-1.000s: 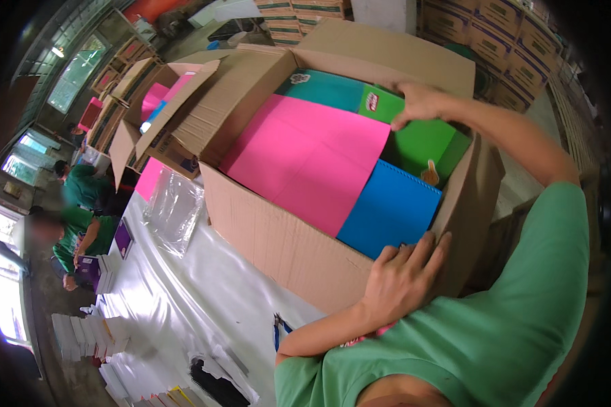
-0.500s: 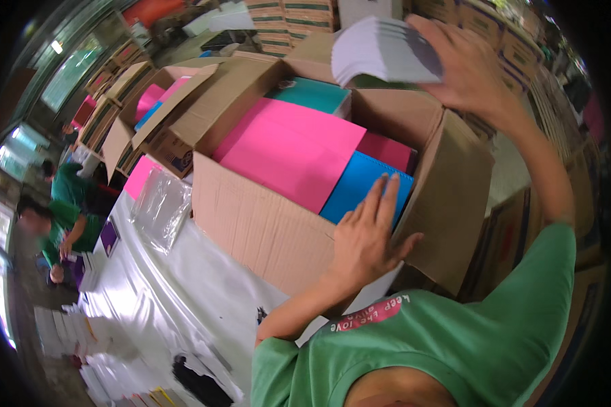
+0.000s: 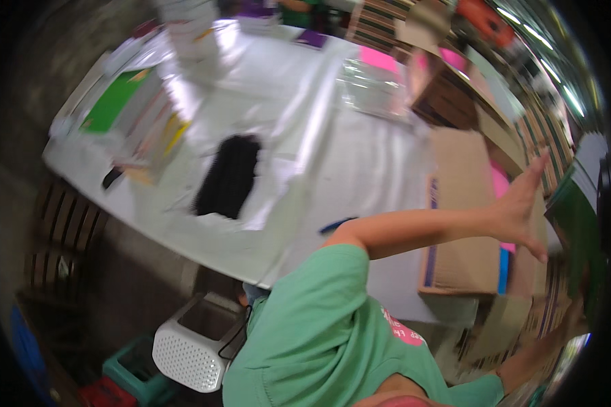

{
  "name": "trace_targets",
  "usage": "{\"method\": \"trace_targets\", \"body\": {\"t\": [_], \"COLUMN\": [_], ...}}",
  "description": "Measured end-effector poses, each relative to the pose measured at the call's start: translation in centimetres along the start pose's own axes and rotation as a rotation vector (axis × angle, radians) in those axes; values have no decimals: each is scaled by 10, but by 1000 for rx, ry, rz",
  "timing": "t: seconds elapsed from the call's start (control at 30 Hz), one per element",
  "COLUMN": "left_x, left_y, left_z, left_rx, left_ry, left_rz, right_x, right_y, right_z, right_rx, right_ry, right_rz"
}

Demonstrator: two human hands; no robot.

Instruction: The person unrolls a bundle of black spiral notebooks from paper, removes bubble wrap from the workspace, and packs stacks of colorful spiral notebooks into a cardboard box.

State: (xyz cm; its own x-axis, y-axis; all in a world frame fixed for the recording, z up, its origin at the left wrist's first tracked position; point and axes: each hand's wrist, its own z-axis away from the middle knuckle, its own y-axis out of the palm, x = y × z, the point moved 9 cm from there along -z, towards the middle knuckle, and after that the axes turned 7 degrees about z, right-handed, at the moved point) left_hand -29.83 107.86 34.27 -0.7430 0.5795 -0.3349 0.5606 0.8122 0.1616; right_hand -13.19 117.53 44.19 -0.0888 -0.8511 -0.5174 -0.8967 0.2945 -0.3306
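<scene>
At the right, my left hand (image 3: 521,207) is raised over the open cardboard box (image 3: 463,217), fingers spread and nothing in them. Under it, strips of a pink sheet (image 3: 500,178) and a blue notebook (image 3: 503,270) show inside the box. My right hand (image 3: 571,317) is at the dark right rim, blurred, its fingers hidden. Just above it, a dark green panel (image 3: 577,207) with white sheets (image 3: 592,152) stands at the picture's edge; whether my right hand holds these, I cannot make out.
A white-covered table (image 3: 299,183) spreads to the left. On it lie a black cloth-like piece (image 3: 229,176), a green-topped stack (image 3: 119,102), clear plastic sleeves (image 3: 373,85) and a purple booklet (image 3: 312,39). A white perforated stool (image 3: 190,353) and a teal stool (image 3: 139,373) stand below.
The view has swung left, bringing the table into the middle. My left hand has lifted off the blue notebook. My right hand, earlier gripping a white paper stack, is now at the right rim.
</scene>
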Motion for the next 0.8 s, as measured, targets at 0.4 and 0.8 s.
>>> {"method": "trace_targets", "body": {"t": [0.4,0.8], "left_x": [-263,-409], "left_y": [-395,-627], "left_z": [-38,-5], "left_rx": [-170,-126], "left_ry": [130,-1383], "left_rz": [-142,-1082], "right_x": [275,681], "right_y": [43,108], "right_z": [-215,-357], "right_rx": [-339,830], "right_ry": [392,500], "right_rz": [-972,-2742]}}
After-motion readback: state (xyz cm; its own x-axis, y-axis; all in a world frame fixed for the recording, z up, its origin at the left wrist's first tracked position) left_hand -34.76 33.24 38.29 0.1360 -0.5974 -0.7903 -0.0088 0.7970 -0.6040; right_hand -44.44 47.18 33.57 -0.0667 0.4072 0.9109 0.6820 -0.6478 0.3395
